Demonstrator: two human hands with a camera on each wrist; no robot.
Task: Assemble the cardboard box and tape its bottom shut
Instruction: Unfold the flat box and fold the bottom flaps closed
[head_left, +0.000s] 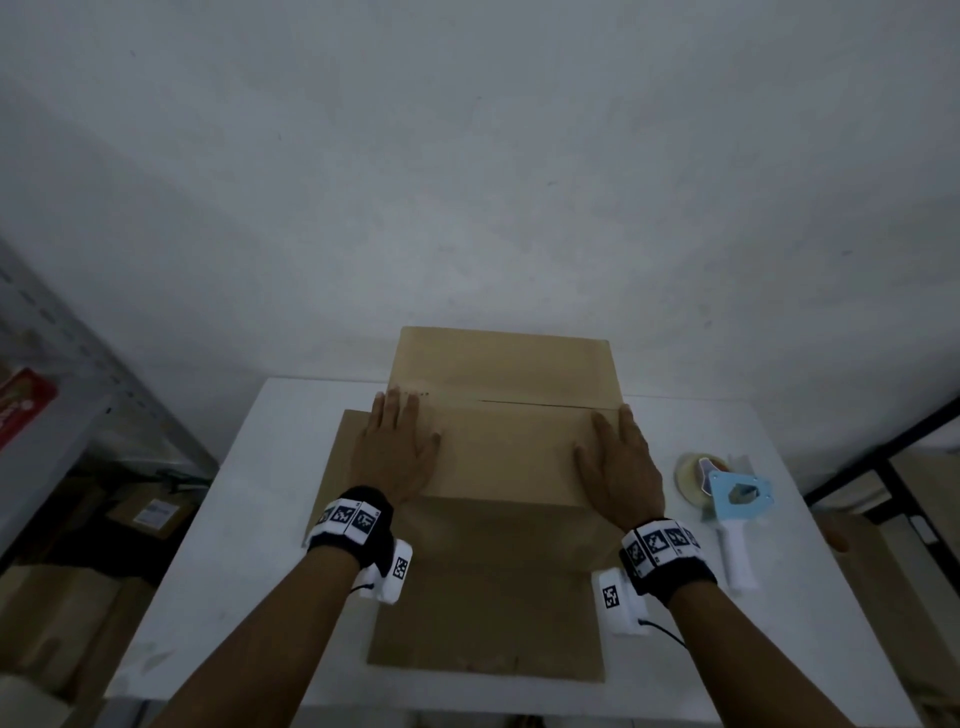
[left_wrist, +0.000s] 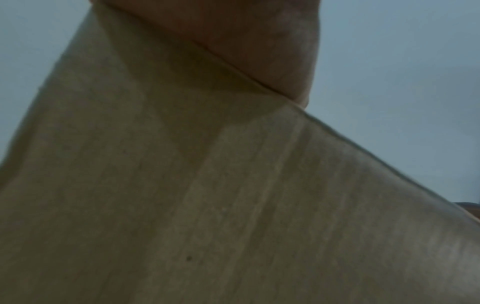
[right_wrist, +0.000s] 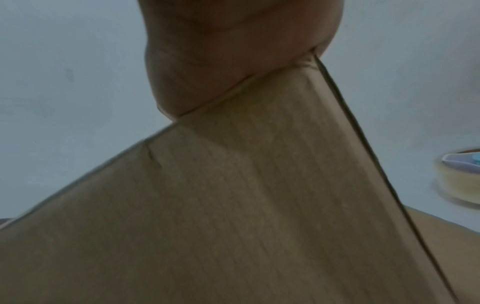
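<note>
A brown cardboard box (head_left: 506, 447) stands on the white table (head_left: 249, 519), its two upper flaps folded down and meeting at a seam (head_left: 545, 404). My left hand (head_left: 395, 447) lies flat on the near flap's left end, fingers straight. My right hand (head_left: 621, 462) presses flat on its right end. A lower flap (head_left: 483, 623) lies spread on the table toward me. In the left wrist view the box (left_wrist: 207, 205) fills the frame under my palm (left_wrist: 259, 41). The right wrist view shows the box (right_wrist: 246, 205) the same way, below my palm (right_wrist: 233, 51). A light blue tape dispenser (head_left: 730, 509) with its tape roll lies on the table right of the box.
A metal shelf (head_left: 62, 374) with boxes stands at the left. More cardboard boxes (head_left: 145, 514) sit on the floor below it. A dark frame (head_left: 893, 467) stands at the right. A plain wall rises behind the table.
</note>
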